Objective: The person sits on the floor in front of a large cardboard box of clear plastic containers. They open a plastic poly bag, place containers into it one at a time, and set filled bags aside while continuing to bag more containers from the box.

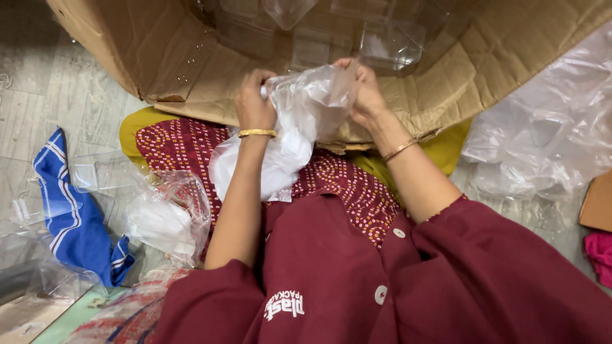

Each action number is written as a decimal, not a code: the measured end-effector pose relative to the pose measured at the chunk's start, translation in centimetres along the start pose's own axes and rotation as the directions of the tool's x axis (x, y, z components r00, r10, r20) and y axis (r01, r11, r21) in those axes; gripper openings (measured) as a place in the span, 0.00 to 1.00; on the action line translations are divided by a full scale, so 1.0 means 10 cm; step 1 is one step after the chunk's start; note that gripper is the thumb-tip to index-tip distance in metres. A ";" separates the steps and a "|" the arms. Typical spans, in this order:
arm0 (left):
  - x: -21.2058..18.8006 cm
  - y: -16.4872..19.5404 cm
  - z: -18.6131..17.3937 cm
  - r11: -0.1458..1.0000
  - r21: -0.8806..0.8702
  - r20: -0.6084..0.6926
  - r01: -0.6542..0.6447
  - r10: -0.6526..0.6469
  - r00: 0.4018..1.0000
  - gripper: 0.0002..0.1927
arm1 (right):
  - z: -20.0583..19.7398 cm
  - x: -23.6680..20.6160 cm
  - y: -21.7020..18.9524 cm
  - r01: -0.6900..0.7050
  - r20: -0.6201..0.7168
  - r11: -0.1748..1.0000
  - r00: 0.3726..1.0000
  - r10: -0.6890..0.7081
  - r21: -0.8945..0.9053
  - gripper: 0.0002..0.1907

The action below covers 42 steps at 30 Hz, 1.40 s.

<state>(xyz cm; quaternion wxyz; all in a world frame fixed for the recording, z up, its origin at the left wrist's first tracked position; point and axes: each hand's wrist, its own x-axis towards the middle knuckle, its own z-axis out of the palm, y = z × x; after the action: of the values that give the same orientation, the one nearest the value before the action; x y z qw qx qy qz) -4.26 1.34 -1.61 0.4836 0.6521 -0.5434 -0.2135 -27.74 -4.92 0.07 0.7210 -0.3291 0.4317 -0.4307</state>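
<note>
I see a pale grey plank floor (57, 83), worn and lightly littered, person seated on it. Large open cardboard box (446, 83) sits at the far side, flaps spread, clear plastic containers (389, 41) loose inside. Left hand (254, 102) is closed around the left edge of a crumpled clear plastic bag (299, 108); right hand (364, 89) pinches its upper right edge. Bag is held over the lap, just in front of the box's near flap, with white stuff bunched in its lower part. Gold bangle on each wrist. Maroon sleeves and a dotted maroon skirt (344, 185) fill the near centre, yellow cloth (137, 127) under it. Left on the floor: blue cloth with white stripes (70, 216), a clear tray just beside it, another filled clear bag (166, 223) touching the skirt. Right: heap of clear plastic sheeting (548, 134), a cardboard piece and pink fabric (600, 255) at the edge.
</note>
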 end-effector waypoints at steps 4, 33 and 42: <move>-0.14 -0.03 -0.08 0.999 0.034 0.139 -0.005 0.001 0.990 0.13 | 0.04 0.04 -0.02 0.099 0.056 0.991 0.993 -0.104 0.086 0.11; 0.01 -0.01 -0.04 0.889 0.454 0.499 0.061 -0.310 0.809 0.16 | -0.02 -0.33 0.68 0.145 -0.133 0.534 0.885 -0.447 -0.833 0.09; -0.06 0.40 -0.13 0.971 0.214 0.232 -0.110 0.059 0.971 0.09 | 0.09 -0.16 0.05 0.554 0.266 0.397 0.768 -0.582 -0.732 0.14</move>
<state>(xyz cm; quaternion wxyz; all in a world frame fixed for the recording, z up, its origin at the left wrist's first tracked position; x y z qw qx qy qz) -5.38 2.67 2.25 0.3507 0.6506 -0.6427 -0.2017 -27.15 -3.17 0.62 0.3069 -0.7257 0.4465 -0.4240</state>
